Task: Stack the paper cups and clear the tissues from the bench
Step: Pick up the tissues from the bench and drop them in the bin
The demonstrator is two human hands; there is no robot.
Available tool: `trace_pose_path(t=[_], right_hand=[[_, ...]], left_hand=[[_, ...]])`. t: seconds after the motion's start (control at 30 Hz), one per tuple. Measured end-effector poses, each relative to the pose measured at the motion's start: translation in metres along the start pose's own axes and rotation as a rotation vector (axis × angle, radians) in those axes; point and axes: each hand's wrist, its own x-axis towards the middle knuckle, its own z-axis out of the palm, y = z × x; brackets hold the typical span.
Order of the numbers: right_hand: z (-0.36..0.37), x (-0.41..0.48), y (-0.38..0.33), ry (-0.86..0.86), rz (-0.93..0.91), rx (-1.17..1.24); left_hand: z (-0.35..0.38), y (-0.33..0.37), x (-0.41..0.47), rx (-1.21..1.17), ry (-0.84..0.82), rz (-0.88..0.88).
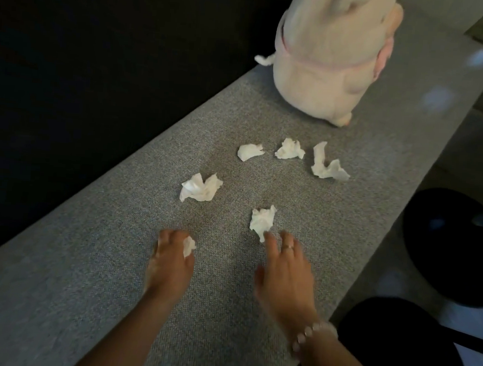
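Note:
Several crumpled white tissues lie on the grey fabric bench point(115, 259). My left hand point(170, 260) grips one small tissue point(189, 245), which shows between its fingers. My right hand point(284, 271) is spread out with straight fingers, and its fingertips reach the lower edge of the nearest tissue point(263, 219). Another tissue point(201, 187) sits further left, and three more lie in a row beyond: one tissue point(249, 151), a second tissue point(290, 149) and a third tissue point(328, 163). No paper cups are in view.
A pale plush toy point(326, 60) stands at the far end of the bench, with one more white tissue scrap point(264, 59) at its left side. Left of the bench is dark. A black round object point(453, 246) sits on the floor to the right.

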Motion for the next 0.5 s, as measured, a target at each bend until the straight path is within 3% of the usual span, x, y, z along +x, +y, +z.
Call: trace_pose_path(t=[0.23, 0.5], right_hand=[[0.003, 0.066, -0.008, 0.029, 0.025, 0.098], [0.035, 0.064, -0.004, 0.055, -0.009, 0.134]], left_hand=[[0.004, -0.02, -0.023, -0.062, -0.049, 0.06], [0.009, -0.028, -0.03, -0.066, -0.034, 0.109]])
